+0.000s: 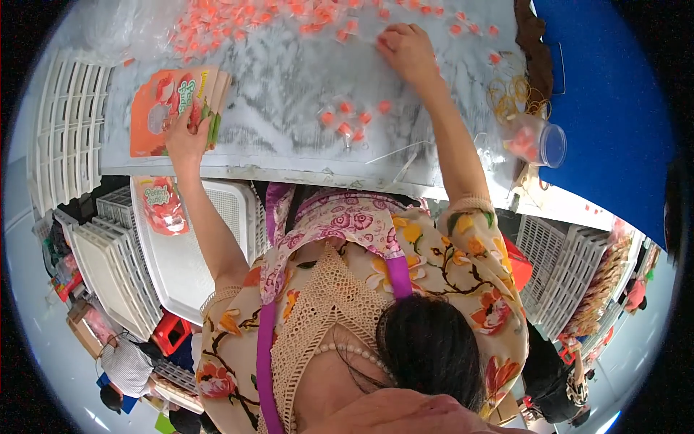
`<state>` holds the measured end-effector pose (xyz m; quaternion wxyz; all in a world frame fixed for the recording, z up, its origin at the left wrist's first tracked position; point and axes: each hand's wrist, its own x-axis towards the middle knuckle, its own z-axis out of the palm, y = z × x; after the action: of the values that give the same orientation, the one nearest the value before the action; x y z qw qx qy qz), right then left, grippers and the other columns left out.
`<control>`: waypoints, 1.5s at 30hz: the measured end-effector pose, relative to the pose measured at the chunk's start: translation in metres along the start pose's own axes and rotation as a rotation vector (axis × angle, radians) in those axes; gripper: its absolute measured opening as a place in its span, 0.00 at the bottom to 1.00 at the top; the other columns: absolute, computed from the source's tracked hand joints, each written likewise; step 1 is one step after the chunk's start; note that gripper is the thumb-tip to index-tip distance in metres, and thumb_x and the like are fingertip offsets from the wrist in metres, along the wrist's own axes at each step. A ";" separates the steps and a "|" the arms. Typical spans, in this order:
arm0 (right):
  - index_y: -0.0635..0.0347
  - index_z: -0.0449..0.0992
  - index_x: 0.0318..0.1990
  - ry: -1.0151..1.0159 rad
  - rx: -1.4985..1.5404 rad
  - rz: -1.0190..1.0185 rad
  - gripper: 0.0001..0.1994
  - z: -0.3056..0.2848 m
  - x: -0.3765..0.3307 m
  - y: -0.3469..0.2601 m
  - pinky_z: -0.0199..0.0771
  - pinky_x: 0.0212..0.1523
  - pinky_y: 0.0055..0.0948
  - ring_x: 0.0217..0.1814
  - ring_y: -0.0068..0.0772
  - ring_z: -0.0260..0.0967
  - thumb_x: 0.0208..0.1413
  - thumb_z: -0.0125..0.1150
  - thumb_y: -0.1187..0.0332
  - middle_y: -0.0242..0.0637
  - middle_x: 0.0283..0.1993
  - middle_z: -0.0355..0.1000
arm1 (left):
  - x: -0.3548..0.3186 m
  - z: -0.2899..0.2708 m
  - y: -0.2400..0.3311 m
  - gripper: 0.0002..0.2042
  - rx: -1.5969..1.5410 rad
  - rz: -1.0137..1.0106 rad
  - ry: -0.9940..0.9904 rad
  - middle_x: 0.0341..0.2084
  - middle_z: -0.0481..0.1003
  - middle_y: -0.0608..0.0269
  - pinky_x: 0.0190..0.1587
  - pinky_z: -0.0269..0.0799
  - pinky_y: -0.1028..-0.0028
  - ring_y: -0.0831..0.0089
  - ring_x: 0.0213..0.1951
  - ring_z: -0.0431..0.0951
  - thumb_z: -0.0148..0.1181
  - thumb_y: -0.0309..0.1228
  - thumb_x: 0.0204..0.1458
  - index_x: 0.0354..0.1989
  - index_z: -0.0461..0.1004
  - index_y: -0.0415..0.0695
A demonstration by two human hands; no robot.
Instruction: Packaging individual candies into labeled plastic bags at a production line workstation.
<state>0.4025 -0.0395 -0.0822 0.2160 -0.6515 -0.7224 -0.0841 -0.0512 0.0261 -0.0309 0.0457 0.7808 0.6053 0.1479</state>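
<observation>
My left hand (186, 136) grips a fanned stack of orange printed pouches (168, 107) by its lower edge, resting on the grey marbled table (289, 87). My right hand (405, 47) reaches far across the table. Its fingers are curled down onto the edge of a wide scatter of small orange wrapped candies (253, 18). What lies under the palm is hidden. A small cluster of the same candies (350, 119) lies between my two arms, apart from both hands.
Yellow rubber bands (510, 94) and a tipped clear plastic cup (541, 141) lie at the table's right end beside a blue surface (614, 108). White slatted crates (69, 123) stand on the left. Below the table edge, a white tray (210, 253) holds another pouch (163, 206).
</observation>
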 end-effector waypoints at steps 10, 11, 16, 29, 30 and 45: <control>0.61 0.76 0.50 0.157 0.795 0.735 0.14 -0.070 -0.065 0.071 0.67 0.51 0.18 0.49 0.19 0.69 0.58 0.58 0.67 0.30 0.46 0.75 | -0.008 -0.002 -0.019 0.15 -0.065 0.113 0.117 0.26 0.76 0.51 0.34 0.70 0.67 0.62 0.27 0.77 0.57 0.35 0.52 0.45 0.76 0.40; 0.62 0.76 0.50 0.173 0.807 0.724 0.14 -0.064 -0.067 0.068 0.67 0.50 0.19 0.48 0.19 0.69 0.58 0.58 0.67 0.30 0.46 0.75 | -0.009 -0.004 -0.021 0.15 -0.068 0.096 0.106 0.24 0.76 0.52 0.33 0.70 0.68 0.63 0.25 0.76 0.55 0.35 0.53 0.45 0.76 0.40; 0.58 0.78 0.46 0.322 0.829 0.704 0.13 -0.044 -0.062 0.049 0.68 0.41 0.19 0.38 0.17 0.69 0.56 0.58 0.64 0.30 0.36 0.77 | -0.004 -0.007 -0.019 0.14 -0.192 -0.099 0.064 0.22 0.77 0.57 0.29 0.69 0.72 0.73 0.23 0.75 0.58 0.35 0.52 0.42 0.77 0.39; 0.54 0.77 0.44 0.015 0.082 0.082 0.11 0.017 0.024 0.028 0.71 0.46 0.36 0.46 0.42 0.68 0.53 0.56 0.69 0.35 0.44 0.73 | 0.015 0.017 -0.085 0.14 -1.206 -0.580 -0.166 0.34 0.75 0.67 0.31 0.71 0.81 0.81 0.32 0.74 0.61 0.32 0.52 0.45 0.75 0.39; 0.54 0.77 0.44 0.004 0.089 0.073 0.12 0.011 0.017 0.026 0.70 0.46 0.35 0.46 0.42 0.68 0.53 0.56 0.68 0.35 0.44 0.73 | 0.012 0.016 -0.086 0.14 -1.206 -0.589 -0.166 0.34 0.75 0.67 0.31 0.71 0.81 0.81 0.32 0.74 0.61 0.32 0.52 0.45 0.75 0.39; 0.56 0.69 0.57 -0.103 0.231 0.102 0.27 -0.044 -0.090 -0.038 0.53 0.65 0.43 0.66 0.50 0.54 0.51 0.60 0.53 0.42 0.61 0.65 | -0.076 0.068 0.166 0.40 -0.409 0.483 -0.227 0.60 0.58 0.53 0.58 0.57 0.57 0.50 0.60 0.57 0.73 0.34 0.32 0.59 0.63 0.45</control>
<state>0.3790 -0.1440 -0.0747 0.2559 -0.6617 -0.7034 0.0442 0.1062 -0.0836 -0.0677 0.2321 0.8879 0.3515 0.1848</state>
